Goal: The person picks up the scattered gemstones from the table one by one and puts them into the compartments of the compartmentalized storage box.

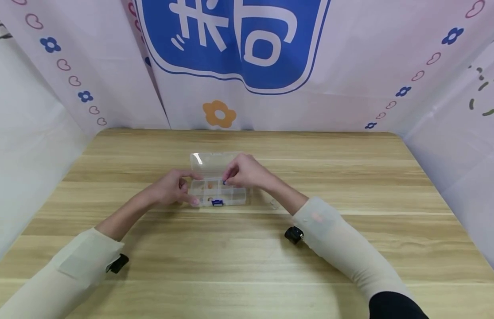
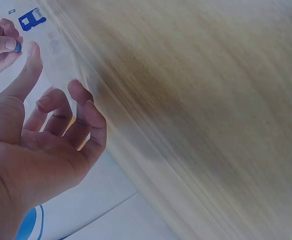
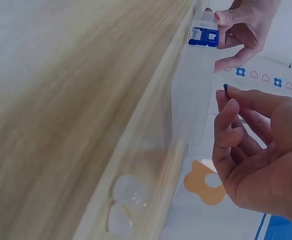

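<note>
A clear plastic compartment box (image 1: 239, 197) lies on the table with its lid (image 1: 211, 164) raised at the back. On its front is a blue latch (image 1: 217, 203). The left hand (image 1: 172, 188) steadies the left end of the box between thumb and index finger; the other fingers curl loosely in the left wrist view. Over the back-row compartments, the right hand (image 1: 246, 172) pinches a small blue piece (image 3: 226, 87) between thumb and index fingertip. Small orange-brown bits (image 1: 210, 186) show through the box in a left-hand compartment.
Clear round pieces (image 3: 128, 190) lie on the wooden table (image 1: 247, 248) to the right of the box, near the right forearm. A printed white cloth (image 1: 342, 110) hangs behind the table. Each sleeve carries a small black camera, one by the right cuff (image 1: 293, 235).
</note>
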A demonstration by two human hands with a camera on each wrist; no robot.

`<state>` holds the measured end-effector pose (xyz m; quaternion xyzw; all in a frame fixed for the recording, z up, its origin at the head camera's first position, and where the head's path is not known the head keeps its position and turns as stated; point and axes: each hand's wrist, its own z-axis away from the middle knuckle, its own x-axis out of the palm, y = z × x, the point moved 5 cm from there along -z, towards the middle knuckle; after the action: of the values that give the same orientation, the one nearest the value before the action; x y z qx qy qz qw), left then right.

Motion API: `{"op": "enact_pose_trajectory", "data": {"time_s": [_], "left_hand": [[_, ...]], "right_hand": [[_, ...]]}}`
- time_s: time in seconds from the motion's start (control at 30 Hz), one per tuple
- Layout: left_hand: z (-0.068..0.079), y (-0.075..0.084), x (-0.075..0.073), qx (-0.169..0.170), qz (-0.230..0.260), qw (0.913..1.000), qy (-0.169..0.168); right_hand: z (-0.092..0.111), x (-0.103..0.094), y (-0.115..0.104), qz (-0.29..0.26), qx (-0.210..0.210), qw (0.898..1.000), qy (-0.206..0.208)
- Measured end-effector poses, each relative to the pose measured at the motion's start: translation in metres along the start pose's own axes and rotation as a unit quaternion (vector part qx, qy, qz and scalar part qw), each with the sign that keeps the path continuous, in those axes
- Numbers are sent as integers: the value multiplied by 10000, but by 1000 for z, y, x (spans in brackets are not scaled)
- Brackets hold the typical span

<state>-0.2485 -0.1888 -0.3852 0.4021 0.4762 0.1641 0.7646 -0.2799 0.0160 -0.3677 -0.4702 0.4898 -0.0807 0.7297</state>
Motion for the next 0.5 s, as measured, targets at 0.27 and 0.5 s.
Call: {"op": "enact_pose_trajectory", "data": {"time_s": [0.27,0.5], "left_hand": [[1,5,1,118,-15,9999,-9],[2,4,0,-8,-9,10000,-41]], "right_hand": [[2,-3,2,108,67,9999,95],[14,-14,5,323,20,9994,153]]}}
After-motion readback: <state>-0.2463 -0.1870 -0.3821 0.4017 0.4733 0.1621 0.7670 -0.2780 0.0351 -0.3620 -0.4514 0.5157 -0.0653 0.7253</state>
